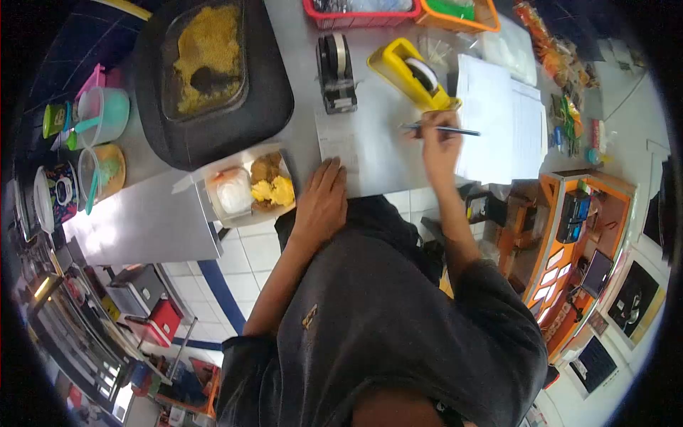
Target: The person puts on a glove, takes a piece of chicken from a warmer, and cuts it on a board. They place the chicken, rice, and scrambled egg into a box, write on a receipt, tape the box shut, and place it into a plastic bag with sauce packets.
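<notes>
My right hand point(440, 139) is closed around a pen point(459, 131), held above the steel counter point(388, 164) at the left edge of a stack of white papers point(487, 117). My left hand point(324, 199) lies with its fingers stretched out at the counter's front edge, touching the lower end of a printed paper slip point(336, 135). Just left of it stands an open food box point(245, 213). Inside are a white wrapped portion point(233, 193), a brown fried piece point(266, 168) and a yellow food portion point(274, 191).
Behind the slip stands a black tape dispenser point(335, 71), with a yellow tape dispenser point(409, 71) to its right. A large black tub point(274, 92) with yellow food is at the left. Red point(363, 18) and orange baskets point(459, 23) line the back. Plastic containers point(107, 110) stand far left.
</notes>
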Motion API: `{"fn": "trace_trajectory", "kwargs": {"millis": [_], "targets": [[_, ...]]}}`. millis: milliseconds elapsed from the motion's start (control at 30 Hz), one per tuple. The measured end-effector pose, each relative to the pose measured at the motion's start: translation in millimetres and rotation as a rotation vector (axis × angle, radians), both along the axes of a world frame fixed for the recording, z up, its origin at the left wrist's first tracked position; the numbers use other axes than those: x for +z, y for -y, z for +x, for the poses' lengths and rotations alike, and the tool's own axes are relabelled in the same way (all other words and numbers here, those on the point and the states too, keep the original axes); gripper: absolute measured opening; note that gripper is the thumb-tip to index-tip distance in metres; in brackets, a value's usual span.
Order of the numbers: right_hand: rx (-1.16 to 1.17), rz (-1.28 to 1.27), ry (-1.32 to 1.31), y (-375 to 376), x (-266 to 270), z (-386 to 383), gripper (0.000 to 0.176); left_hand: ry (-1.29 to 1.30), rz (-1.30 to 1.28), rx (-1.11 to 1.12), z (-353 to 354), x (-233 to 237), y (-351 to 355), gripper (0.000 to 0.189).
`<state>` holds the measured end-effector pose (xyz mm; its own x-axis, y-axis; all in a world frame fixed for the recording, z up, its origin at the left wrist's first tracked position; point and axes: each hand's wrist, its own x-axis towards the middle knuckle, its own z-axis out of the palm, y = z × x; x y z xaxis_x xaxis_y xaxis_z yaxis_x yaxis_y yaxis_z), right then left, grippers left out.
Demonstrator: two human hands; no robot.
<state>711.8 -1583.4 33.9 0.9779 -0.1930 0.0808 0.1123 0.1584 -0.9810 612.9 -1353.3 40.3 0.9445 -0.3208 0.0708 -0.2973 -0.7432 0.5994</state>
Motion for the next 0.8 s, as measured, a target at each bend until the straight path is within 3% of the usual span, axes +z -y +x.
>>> {"fn": "trace_trajectory", "kwargs": {"millis": [67, 133, 267, 333, 433, 800], "targets": [[0.155, 0.168, -0.181, -20.1, -43.6, -25.8, 0.012, 0.027, 0.156, -0.062, -0.9, -11.9, 5.5, 0.045], [0.22, 0.215, -0.195, -49.4, -63.5, -33.0, 0.01, -0.014, 0.194, -0.068, -3.1, -24.9, 7.8, 0.046], [0.352, -0.004, -0.09, -62.4, -77.5, -33.3, 0.002, -0.032, 0.207, -0.037, -12.6, -37.3, 10.0, 0.049], [0.304, -0.295, -0.075, -64.7, -79.3, -31.2, 0.012, -0.047, 0.205, -0.02, -15.8, -36.6, 11.0, 0.049], [0.274, -0.43, -0.096, -66.2, -86.1, -29.8, 0.016, -0.052, 0.189, 0.01, -18.7, -38.9, 12.0, 0.05], [0.248, -0.515, -0.011, -71.3, -81.7, -29.2, 0.018, -0.019, 0.137, 0.053, -23.1, -42.3, 12.0, 0.048]]}}
